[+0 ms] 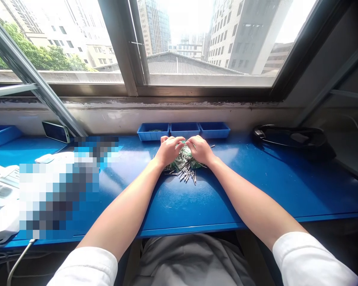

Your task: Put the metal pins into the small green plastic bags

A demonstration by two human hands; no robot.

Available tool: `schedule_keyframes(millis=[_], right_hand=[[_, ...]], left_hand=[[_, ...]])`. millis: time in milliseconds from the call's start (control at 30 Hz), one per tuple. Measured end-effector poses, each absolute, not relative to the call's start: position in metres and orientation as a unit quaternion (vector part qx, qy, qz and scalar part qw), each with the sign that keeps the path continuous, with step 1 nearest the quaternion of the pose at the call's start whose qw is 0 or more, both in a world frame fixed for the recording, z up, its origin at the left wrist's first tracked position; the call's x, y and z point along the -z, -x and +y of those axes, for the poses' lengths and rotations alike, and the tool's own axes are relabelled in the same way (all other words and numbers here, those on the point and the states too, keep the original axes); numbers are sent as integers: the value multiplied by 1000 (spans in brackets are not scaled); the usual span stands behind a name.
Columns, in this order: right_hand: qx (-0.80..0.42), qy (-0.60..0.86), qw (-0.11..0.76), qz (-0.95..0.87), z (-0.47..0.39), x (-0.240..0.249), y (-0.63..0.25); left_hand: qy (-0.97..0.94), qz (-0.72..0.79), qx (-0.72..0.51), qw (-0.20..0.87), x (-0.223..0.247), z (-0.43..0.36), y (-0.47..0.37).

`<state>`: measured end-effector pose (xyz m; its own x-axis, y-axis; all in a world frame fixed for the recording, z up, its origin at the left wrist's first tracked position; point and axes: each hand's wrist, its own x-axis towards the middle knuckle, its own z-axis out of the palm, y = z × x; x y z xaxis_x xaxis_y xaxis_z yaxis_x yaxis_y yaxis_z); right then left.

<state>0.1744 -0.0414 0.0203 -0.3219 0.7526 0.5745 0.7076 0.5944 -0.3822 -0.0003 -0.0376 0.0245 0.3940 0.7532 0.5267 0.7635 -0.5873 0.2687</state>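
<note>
Evidently, slim silvery metal pins (187, 169) lie heaped beneath and near of my part-curled left hand (168, 151) and right hand (201, 149) alike; their grip I cannot determine.

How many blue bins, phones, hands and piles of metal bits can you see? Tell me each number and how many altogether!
Blue bins: 4 (three in a row, one at the left edge)
Phone: 1
Left hand and right hand: 2
Pile of thin metal pieces: 1 (pieces too jumbled to count)
Total: 8
</note>
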Motion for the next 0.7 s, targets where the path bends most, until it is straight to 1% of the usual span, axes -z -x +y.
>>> schedule_keyframes(millis=[100, 233, 300, 367, 433, 533, 600, 700], right_hand=[[-51, 450, 393, -800, -40, -20, -174], [-168, 416, 457, -768, -43, -20, -173], [-225, 396, 468, -757, -45, -21, -172], [-249, 395, 470, -749, -45, -23, -173], [-240, 416, 477, -736, -42, -24, -177], [-155, 474, 478, -723, -32, -24, -187], [-76, 516, 449, -725, -24, -22, -197], [-34, 591, 391, -705, -13, -18, -211]], left_hand=[[835, -451, 316, 8, -24, -37, 0], [835, -444, 324, 12, -22, -35, 2], [836, -443, 322, 10, -22, -35, 2], [834, -444, 328, 15, -23, -36, 2], [823, -452, 344, 28, -23, -36, 2], [800, -484, 353, 38, -22, -34, 4], [791, -509, 338, 32, -21, -33, 6], [788, -524, 323, 20, -19, -31, 9]])
